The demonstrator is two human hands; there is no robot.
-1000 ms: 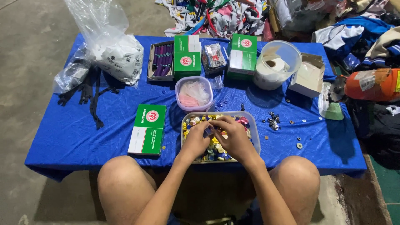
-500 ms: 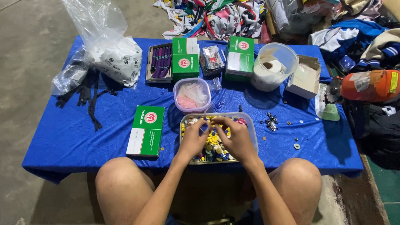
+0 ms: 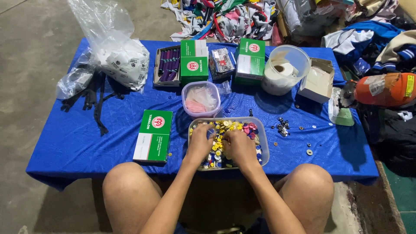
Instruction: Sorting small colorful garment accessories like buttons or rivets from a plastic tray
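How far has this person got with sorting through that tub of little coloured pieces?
Little looks done: a few small pieces lie loose on the blue cloth. In hand: left hand and right hand dig in the clear tub. Left: the tub remains heaped with mixed colours.

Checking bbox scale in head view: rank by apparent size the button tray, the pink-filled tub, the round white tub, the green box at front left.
1. button tray
2. green box at front left, nearer the camera, so only apparent size
3. round white tub
4. pink-filled tub; close to the round white tub, so that order is unsure
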